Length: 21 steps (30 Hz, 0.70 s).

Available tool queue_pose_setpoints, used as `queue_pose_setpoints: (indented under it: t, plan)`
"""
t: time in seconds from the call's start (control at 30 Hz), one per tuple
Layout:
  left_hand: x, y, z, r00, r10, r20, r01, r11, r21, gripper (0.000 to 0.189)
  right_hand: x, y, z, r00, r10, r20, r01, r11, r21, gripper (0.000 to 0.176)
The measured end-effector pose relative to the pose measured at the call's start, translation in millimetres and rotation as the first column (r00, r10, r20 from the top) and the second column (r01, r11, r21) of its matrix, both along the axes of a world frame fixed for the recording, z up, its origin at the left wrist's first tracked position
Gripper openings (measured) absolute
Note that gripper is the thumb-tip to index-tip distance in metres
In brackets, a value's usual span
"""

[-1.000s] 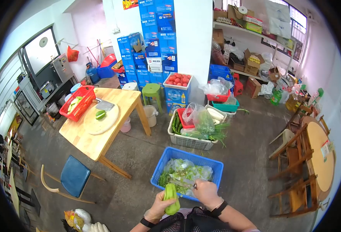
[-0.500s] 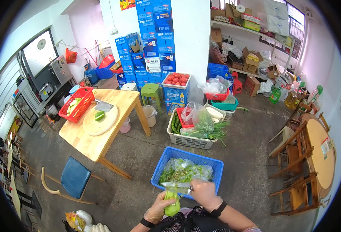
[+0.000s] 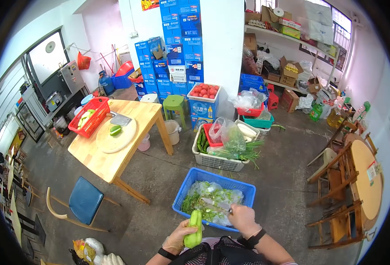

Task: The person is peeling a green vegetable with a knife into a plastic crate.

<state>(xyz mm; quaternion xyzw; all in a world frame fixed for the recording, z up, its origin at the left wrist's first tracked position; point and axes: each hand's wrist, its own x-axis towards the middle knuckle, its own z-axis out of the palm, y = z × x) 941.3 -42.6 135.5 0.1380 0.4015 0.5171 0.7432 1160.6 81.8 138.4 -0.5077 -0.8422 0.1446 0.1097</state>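
Left hand (image 3: 177, 237) is clasping a gourd (image 3: 194, 228), end toward the basket (image 3: 249, 194); right hand (image 3: 244, 218) is gripping, apparently, a knife (image 3: 223, 206) above it.

Straight ahead of the person sits a blue plastic basket (image 3: 225, 179); the pale-green oblong vegetable (image 3: 193, 232) in the left fingers (image 3: 181, 229) is at its near side, the metal-bladed tool (image 3: 223, 206) in the right fingers (image 3: 238, 212) over it. Beyond stands a grey plastic crate (image 3: 221, 164). To the left, the rectangular wooden worktop (image 3: 86, 149) carries a red plastic basket (image 3: 96, 125) and, right of it, a round pale board (image 3: 114, 144) (steel cleaver (image 3: 121, 119) at its far edge).
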Motion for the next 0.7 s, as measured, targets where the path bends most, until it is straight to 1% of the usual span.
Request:
queue_pose_setpoints:
  t: [0.07,0.13,0.17,0.2,0.23,0.27,0.3,0.33,0.4,0.47,0.5,0.53,0.57,0.6,0.67,0.7]
  plan:
    - [1.3,0.6,1.1,1.0,0.024,0.007,-0.024,0.999,-0.023,0.037,-9.9,-9.2,7.6,0.999,0.021,-0.036,-0.021,1.0,0.006,0.014]
    - [3.7,2.4,-1.4,1.0,0.007,0.006,-0.007,1.0,-0.03,0.039,-19.1,-16.8,17.8,0.984,0.083,-0.159,-0.095,0.993,-0.067,0.015]
    - [6.8,0.9,-0.7,1.0,0.0,0.006,0.0,0.999,-0.032,0.039,-23.0,-18.7,20.3,0.98,0.09,-0.179,-0.101,0.994,-0.052,0.015]
    - [11.3,-1.3,5.2,0.995,0.07,0.073,-0.065,0.995,-0.07,0.037,-26.5,-20.5,23.3,0.98,0.086,-0.178,-0.096,0.994,-0.053,0.015]
    - [13.7,-2.3,8.3,0.98,0.143,0.137,-0.129,0.985,-0.112,0.035,-30.0,-22.2,26.3,0.967,0.099,-0.233,-0.118,0.991,-0.066,0.015]
    - [13.8,-1.9,6.5,0.981,0.141,0.137,-0.126,0.986,-0.111,0.035,-31.5,-22.9,27.8,0.951,0.112,-0.288,-0.14,0.987,-0.077,0.014]
    - [13.9,-1.5,2.4,0.955,0.075,0.286,-0.06,0.996,-0.061,0.033,-31.6,-21.9,23.5,0.951,0.111,-0.288,-0.138,0.987,-0.076,0.014]
    - [14.1,-1.0,-1.8,0.905,0.002,0.426,-0.002,1.0,-0.002,0.032,-32.3,-19.9,13.4,0.949,0.094,-0.301,-0.128,0.987,-0.096,0.014]
    - [15.8,0.6,-8.6,0.891,0.018,0.453,-0.014,1.0,-0.012,0.032,-32.7,-16.6,-3.5,0.947,0.083,-0.312,-0.124,0.986,-0.114,0.014]
    - [14.2,1.7,-12.2,0.878,0.034,0.477,-0.028,0.999,-0.019,0.032,-29.8,-10.3,-17.6,0.972,0.006,-0.236,-0.039,0.99,-0.137,0.016]
    - [13.1,-0.3,-13.9,0.846,0.005,0.533,-0.037,0.998,0.05,0.033,-27.4,-7.6,-27.4,0.972,0.003,-0.235,-0.037,0.989,-0.14,0.016]
    - [13.1,-2.2,-15.1,0.809,-0.028,0.587,-0.05,0.992,0.116,0.033,-24.6,-5.1,-36.2,0.969,-0.06,-0.238,0.019,0.985,-0.17,0.016]
    - [12.8,-2.4,-15.8,0.808,-0.026,0.588,-0.052,0.992,0.116,0.033,-23.7,-3.1,-42.2,0.963,-0.119,-0.242,0.071,0.978,-0.195,0.016]
    - [12.0,-1.9,-15.7,0.79,-0.039,0.612,-0.049,0.991,0.126,0.034,-24.8,-3.9,-37.5,0.964,-0.112,-0.243,0.066,0.979,-0.193,0.016]
    - [11.6,-2.8,-16.5,0.77,-0.048,0.636,-0.045,0.991,0.13,0.034,-26.0,-14.1,-18.3,0.928,-0.039,-0.372,-0.042,0.977,-0.208,0.015]
    - [12.2,-1.8,-17.2,0.759,-0.057,0.649,-0.042,0.99,0.136,0.034,-28.3,-19.6,-8.8,0.928,-0.042,-0.371,-0.039,0.977,-0.209,0.015]
